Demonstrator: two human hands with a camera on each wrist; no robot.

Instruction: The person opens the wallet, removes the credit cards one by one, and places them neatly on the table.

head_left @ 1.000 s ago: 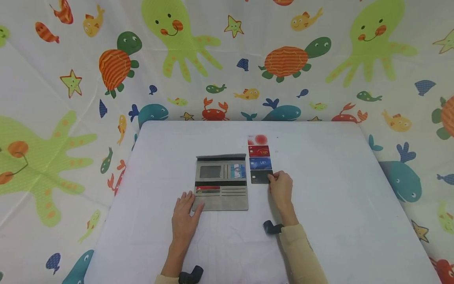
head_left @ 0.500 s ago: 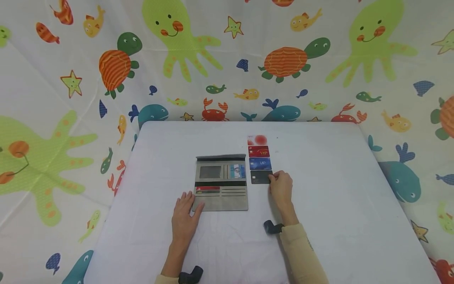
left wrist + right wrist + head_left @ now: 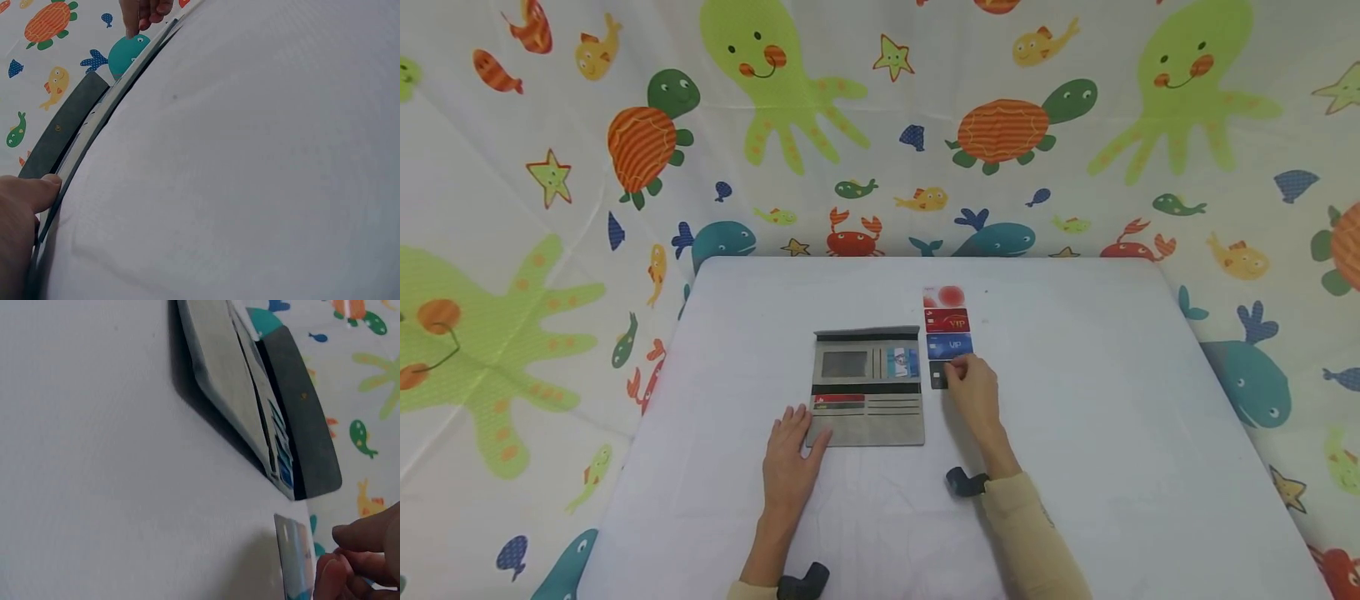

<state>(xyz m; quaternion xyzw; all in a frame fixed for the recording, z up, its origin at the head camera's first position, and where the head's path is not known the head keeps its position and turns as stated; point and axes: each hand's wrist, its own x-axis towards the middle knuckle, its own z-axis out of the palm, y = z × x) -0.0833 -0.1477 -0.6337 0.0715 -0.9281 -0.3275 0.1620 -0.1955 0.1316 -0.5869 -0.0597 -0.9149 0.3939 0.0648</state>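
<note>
A grey open wallet (image 3: pixel 895 430) lies on the white table, with cards in some of its slots. My left hand (image 3: pixel 790 458) rests on the wallet's lower left corner, its thumb on the edge in the left wrist view. To the wallet's right, a column of cards runs away from me: a black card (image 3: pixel 937 375), a blue VIP card (image 3: pixel 949 345), a red VIP card (image 3: pixel 947 320) and a white-and-red card (image 3: pixel 945 297). My right hand (image 3: pixel 976 396) hovers over the black card and hides its right part. Bent fingers (image 3: pixel 369 534) show beside the card in the right wrist view, nothing visible between them.
The white-covered table (image 3: pixel 1097 375) extends on both sides of the wallet and cards. A curtain (image 3: pixel 880 125) printed with sea animals hangs behind and at the sides. Dark wrist cameras (image 3: pixel 966 482) sit on both wrists.
My right hand has moved left from the black card's right edge to above its middle. The cards and wallet stay where they were, and my left hand has not moved.
</note>
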